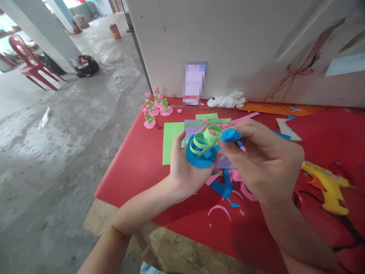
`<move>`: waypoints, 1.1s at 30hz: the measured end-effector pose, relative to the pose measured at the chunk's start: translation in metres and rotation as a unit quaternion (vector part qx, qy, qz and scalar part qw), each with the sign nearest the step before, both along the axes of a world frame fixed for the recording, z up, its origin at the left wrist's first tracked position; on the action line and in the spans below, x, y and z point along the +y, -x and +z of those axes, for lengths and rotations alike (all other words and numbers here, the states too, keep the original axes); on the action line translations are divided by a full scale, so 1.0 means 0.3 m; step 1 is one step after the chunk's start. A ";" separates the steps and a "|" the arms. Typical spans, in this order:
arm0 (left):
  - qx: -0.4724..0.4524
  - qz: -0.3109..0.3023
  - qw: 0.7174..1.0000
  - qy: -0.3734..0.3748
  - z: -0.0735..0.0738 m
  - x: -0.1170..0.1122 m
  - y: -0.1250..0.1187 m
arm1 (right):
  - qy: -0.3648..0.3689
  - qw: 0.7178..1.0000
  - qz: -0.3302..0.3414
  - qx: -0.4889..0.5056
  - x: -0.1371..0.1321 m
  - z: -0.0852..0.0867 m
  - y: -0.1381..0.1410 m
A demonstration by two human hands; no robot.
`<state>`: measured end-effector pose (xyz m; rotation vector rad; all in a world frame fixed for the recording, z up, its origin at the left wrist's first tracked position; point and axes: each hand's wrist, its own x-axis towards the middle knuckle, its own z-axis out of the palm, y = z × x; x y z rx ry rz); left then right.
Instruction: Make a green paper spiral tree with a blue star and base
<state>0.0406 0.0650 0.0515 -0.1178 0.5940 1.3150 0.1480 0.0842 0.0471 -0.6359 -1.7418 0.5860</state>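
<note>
My left hand [185, 171] is palm up with a blue paper disc [209, 161] resting on it, the thumb raised at the disc's left and the other fingers partly hidden beneath. A light green paper spiral [212, 133] rises from the disc, leaning up to the right. Between thumb and fingertips, my right hand [265, 160] pinches a small folded blue paper star [230, 135] at the spiral's upper end. Whether the star touches the spiral, I cannot tell. Green paper [168, 144] and purple sheets lie on the table behind and below my hands.
Several pink-and-green paper flowers [149, 121] stand at the red table's [128, 163] far left corner. A yellow glue gun [332, 190] lies on the right. Blue and pink scraps [222, 188] are scattered nearby. A phone [194, 82] leans against the white panel beside a white wrapped figure [226, 101].
</note>
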 end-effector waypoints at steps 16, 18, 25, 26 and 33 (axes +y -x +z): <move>0.000 0.003 1.000 -0.010 -0.004 0.000 0.001 | -0.013 1.000 -0.014 -0.010 0.003 -0.002 0.003; -0.001 0.003 1.000 -0.013 -0.005 0.000 0.001 | -0.013 1.000 -0.016 -0.012 0.003 -0.003 0.005; -0.003 0.002 1.000 -0.014 -0.009 0.004 0.004 | -0.016 1.000 -0.001 0.006 0.009 -0.006 0.004; -0.003 0.001 1.000 -0.015 -0.010 0.004 0.005 | -0.013 1.000 -0.002 0.006 0.010 -0.007 0.004; 0.004 0.005 1.000 -0.015 -0.008 0.006 0.000 | -0.007 1.000 -0.005 0.004 0.011 -0.008 0.004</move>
